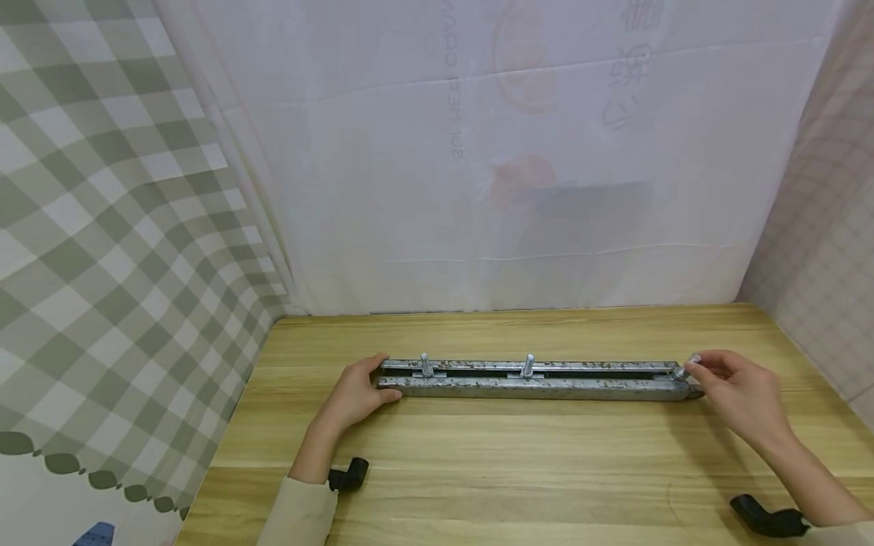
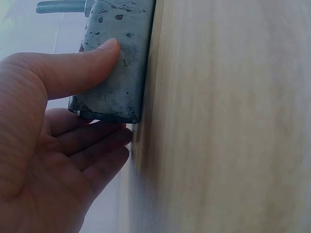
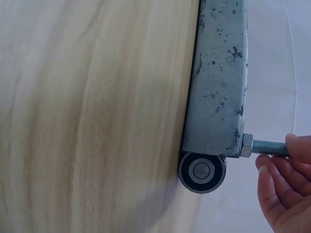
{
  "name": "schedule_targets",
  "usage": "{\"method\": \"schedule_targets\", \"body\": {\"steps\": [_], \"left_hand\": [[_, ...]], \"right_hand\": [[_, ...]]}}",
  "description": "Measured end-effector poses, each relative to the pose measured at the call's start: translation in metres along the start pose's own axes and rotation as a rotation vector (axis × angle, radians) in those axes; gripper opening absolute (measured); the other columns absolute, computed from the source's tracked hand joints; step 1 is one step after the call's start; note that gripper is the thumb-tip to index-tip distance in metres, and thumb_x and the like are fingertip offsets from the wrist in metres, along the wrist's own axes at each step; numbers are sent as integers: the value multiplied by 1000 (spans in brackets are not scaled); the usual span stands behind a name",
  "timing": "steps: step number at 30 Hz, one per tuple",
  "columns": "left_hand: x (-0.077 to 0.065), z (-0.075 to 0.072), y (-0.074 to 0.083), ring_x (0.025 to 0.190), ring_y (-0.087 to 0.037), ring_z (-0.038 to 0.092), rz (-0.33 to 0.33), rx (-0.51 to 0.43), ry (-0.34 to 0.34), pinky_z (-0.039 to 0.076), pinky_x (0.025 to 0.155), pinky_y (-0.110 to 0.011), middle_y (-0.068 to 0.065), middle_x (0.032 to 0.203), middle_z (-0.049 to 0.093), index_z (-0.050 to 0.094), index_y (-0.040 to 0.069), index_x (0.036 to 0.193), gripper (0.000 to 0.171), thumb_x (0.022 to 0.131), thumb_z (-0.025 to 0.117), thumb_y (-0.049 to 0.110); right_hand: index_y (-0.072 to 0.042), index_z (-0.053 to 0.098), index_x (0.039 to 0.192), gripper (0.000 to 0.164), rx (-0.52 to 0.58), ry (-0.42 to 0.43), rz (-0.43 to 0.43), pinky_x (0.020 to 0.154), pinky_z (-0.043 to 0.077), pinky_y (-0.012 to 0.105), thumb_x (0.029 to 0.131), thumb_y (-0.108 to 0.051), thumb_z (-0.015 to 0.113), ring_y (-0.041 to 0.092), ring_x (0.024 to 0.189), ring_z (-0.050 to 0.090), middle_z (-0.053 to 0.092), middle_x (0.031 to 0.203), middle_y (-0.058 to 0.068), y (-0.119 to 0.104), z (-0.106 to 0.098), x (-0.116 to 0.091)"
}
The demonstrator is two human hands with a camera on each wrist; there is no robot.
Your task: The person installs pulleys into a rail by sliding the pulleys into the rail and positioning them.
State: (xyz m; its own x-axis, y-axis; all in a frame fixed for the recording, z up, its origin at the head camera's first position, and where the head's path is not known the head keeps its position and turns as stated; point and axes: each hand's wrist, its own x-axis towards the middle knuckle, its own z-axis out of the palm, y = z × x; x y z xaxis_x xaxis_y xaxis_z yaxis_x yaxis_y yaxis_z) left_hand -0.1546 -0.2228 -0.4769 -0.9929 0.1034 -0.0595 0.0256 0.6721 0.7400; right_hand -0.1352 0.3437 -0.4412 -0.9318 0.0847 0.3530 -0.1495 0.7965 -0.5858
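Note:
A long slotted steel channel (image 1: 546, 390), scuffed with dark specks, lies across the wooden table. My left hand (image 1: 355, 390) grips its left end, the thumb (image 2: 92, 68) on the near face and a finger at the far side. Two threaded bolts (image 1: 529, 365) stand up from plates in the slot. At the right end my right hand (image 1: 747, 398) pinches a third threaded bolt (image 3: 269, 147) between thumb and fingers. A hex nut (image 3: 247, 145) sits at this bolt's base, against the channel. Below it, a round bearing wheel (image 3: 202, 172) pokes out past the channel's end.
The wooden table (image 1: 532, 470) meets a white printed sheet (image 1: 382, 189) at the back. A green checked cloth (image 1: 109, 212) hangs at the left, a pale gridded one (image 1: 826, 250) at the right. Black wrist-worn pieces (image 1: 350, 475) show at both wrists.

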Motion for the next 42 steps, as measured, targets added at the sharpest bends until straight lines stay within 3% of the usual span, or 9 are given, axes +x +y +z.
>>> {"method": "schedule_targets", "body": {"steps": [17, 42], "left_hand": [[1, 0, -2, 148, -41, 41, -10, 9, -12, 37, 120, -57, -21, 157, 48, 51, 2, 154, 79, 87, 89, 21], [0, -1, -1, 147, -42, 41, -4, 14, -11, 36, 121, -57, -23, 156, 49, 51, 1, 153, 79, 87, 89, 21]], "right_hand": [[14, 71, 106, 21, 1, 5, -66, 54, 45, 7, 92, 0, 77, -21, 75, 47, 74, 91, 29, -12, 6, 3], [10, 72, 108, 20, 20, -37, -69, 56, 47, 7, 94, -3, 77, -20, 77, 50, 75, 92, 23, -25, 14, 3]]}}
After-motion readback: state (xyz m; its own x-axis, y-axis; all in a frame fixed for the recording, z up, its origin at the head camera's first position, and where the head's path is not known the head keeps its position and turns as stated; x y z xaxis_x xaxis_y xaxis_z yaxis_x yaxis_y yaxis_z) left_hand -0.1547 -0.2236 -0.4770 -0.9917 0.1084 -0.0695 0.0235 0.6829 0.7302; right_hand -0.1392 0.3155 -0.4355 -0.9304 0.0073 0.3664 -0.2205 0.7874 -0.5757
